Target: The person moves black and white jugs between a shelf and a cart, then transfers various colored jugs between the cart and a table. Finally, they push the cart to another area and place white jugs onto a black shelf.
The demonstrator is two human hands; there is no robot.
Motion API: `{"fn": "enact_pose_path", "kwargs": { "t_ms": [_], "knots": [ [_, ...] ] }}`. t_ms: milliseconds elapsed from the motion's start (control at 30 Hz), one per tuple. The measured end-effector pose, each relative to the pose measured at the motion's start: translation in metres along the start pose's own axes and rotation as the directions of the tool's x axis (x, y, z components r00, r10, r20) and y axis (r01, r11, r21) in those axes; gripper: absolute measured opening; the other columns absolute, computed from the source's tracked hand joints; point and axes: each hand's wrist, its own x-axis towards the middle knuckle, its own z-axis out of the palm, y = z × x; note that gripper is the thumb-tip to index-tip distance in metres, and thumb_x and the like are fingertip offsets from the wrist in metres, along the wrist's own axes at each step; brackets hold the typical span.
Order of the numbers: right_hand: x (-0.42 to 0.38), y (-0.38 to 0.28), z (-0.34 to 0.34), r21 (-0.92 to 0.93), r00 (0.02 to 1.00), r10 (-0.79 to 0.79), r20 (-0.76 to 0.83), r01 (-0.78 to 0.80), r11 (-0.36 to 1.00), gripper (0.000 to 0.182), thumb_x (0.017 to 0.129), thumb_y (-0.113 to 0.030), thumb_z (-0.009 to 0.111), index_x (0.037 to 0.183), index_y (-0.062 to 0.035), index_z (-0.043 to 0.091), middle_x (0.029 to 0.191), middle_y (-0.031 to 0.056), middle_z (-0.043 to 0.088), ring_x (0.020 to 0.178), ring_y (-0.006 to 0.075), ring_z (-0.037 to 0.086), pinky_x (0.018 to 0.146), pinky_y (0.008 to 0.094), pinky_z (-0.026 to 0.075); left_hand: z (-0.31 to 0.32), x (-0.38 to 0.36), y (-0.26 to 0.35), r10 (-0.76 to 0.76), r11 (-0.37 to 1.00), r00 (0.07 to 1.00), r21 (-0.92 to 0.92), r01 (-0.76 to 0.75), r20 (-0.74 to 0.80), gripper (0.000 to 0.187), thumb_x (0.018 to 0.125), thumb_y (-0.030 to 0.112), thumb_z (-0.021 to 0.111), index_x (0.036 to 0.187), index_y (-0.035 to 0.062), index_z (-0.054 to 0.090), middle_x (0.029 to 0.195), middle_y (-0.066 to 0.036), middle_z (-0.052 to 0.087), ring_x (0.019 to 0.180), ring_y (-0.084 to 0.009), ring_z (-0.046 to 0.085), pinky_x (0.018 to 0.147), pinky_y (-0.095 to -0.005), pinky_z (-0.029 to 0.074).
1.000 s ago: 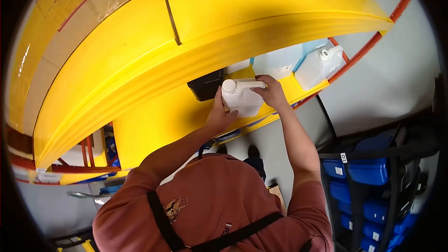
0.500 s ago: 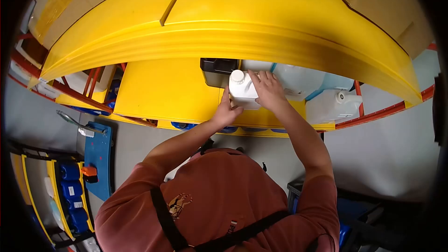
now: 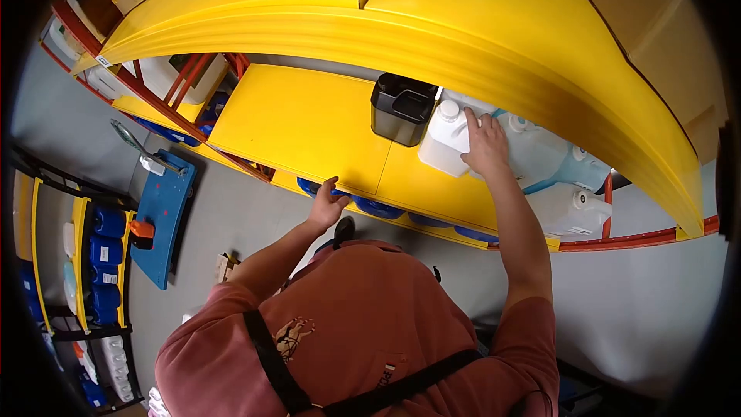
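A white plastic jug [image 3: 445, 141] with a white screw cap stands upright on the yellow shelf [image 3: 297, 120]. My right hand [image 3: 486, 147] grips its right side near the top, fingers over the handle area, which the hand partly hides. My left hand [image 3: 329, 205] hangs at the shelf's front edge with thumb and finger apart, holding nothing. Just left of the white jug is a black jerrycan [image 3: 400, 112]. To the right of my right hand stand large translucent containers [image 3: 532, 150] with bluish edges.
A yellow upper shelf [image 3: 309, 23] arches overhead. Another translucent jug [image 3: 567, 208] sits by the red rack beam [image 3: 641, 242]. Blue containers show beneath the shelf edge. On the floor at left is a blue cart [image 3: 164, 216]; beyond it, a rack holds blue canisters [image 3: 106, 251].
My left hand has come off the white jug and drawn back toward the shelf's front edge. My right hand stays on the jug, which sits against the black jerrycan's right. The view has shifted.
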Motion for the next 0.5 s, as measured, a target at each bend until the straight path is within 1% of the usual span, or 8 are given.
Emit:
{"fn": "enact_pose_path", "kwargs": {
  "t_ms": [67,200,267,300,333,400,433,500],
  "knots": [
    [0.007,0.003,0.004,-0.017,0.999,0.016,-0.034,-0.016,1.000,0.104,0.064,-0.020,0.091,0.153,-0.0156,0.036,0.130,0.0154,0.054,0.127,0.0335,0.050,0.110,0.0419,0.040,-0.021,-0.007,-0.023,-0.045,0.998,0.998,0.044,0.047,-0.036,0.072,0.091,0.012,0.067,0.154,0.0056,0.032,0.149,-0.023,0.043,0.104,-0.0261,0.065,0.084,-0.0362,0.055],
    [0.023,0.006,0.007,-0.079,0.996,0.084,0.017,-0.082,0.993,0.107,0.065,-0.022,0.091,0.155,-0.0153,0.033,0.142,0.0188,0.048,0.138,0.0354,0.042,0.118,0.0442,0.031,-0.052,-0.021,-0.073,-0.087,0.985,0.981,0.134,0.111,-0.171,0.073,0.088,0.016,0.067,0.152,0.0055,0.036,0.147,-0.025,0.045,0.099,-0.0267,0.066,0.082,-0.0386,0.056],
    [0.030,0.008,0.016,-0.117,0.993,0.112,0.021,-0.109,0.987,0.108,0.065,-0.023,0.092,0.156,-0.0152,0.033,0.147,0.0201,0.044,0.142,0.0358,0.039,0.121,0.0451,0.027,-0.068,-0.030,-0.089,-0.161,0.958,0.949,0.188,0.216,-0.271,0.068,0.086,0.017,0.067,0.148,0.0044,0.042,0.142,-0.029,0.048,0.109,-0.0329,0.068,0.098,-0.0408,0.052],
    [0.030,0.012,0.022,-0.129,0.995,0.095,0.013,-0.092,0.987,0.108,0.065,-0.023,0.091,0.155,-0.0139,0.032,0.151,0.0205,0.040,0.144,0.0365,0.035,0.122,0.0465,0.023,-0.076,-0.034,-0.101,-0.196,0.946,0.935,0.196,0.259,-0.295,0.069,0.085,0.018,0.067,0.149,0.0054,0.041,0.146,-0.027,0.047,0.108,-0.0335,0.066,0.091,-0.0414,0.055],
    [0.029,0.009,0.020,-0.143,0.997,0.074,0.003,-0.073,0.987,0.108,0.065,-0.022,0.091,0.155,-0.0127,0.032,0.155,0.0208,0.036,0.147,0.0372,0.031,0.124,0.0479,0.019,-0.084,-0.037,-0.112,-0.201,0.946,0.932,0.187,0.265,-0.303,0.069,0.085,0.018,0.067,0.149,0.0054,0.041,0.146,-0.027,0.047,0.108,-0.0335,0.066,0.091,-0.0414,0.055],
    [0.014,-0.008,0.005,-0.059,0.999,0.044,-0.012,-0.045,0.997,0.106,0.066,-0.022,0.090,0.154,-0.0111,0.033,0.156,0.0209,0.035,0.147,0.0382,0.030,0.123,0.0491,0.020,-0.099,-0.045,-0.136,-0.218,0.868,0.894,0.341,0.362,-0.392,0.069,0.083,0.026,0.068,0.145,0.0060,0.046,0.141,-0.029,0.049,0.122,-0.0402,0.059,0.104,-0.0445,0.049],
    [0.007,-0.021,-0.009,0.028,0.999,0.022,-0.033,-0.021,0.999,0.104,0.067,-0.021,0.089,0.154,-0.0095,0.034,0.157,0.0210,0.033,0.147,0.0392,0.029,0.123,0.0503,0.021,-0.108,-0.046,-0.154,-0.247,0.880,0.877,0.283,0.381,-0.411,0.069,0.082,0.030,0.068,0.143,0.0062,0.049,0.141,-0.029,0.049,0.127,-0.0428,0.053,0.106,-0.0459,0.047],
    [-0.005,-0.057,-0.021,0.048,0.981,-0.084,-0.176,0.094,0.994,0.100,0.068,-0.020,0.087,0.152,-0.0069,0.034,0.157,0.0216,0.033,0.146,0.0414,0.029,0.122,0.0523,0.021,-0.127,-0.052,-0.165,-0.319,0.859,0.840,0.241,0.452,-0.439,0.068,0.082,0.030,0.069,0.143,0.0061,0.050,0.140,-0.029,0.050,0.127,-0.0427,0.054,0.106,-0.0457,0.047]
  ]
}}
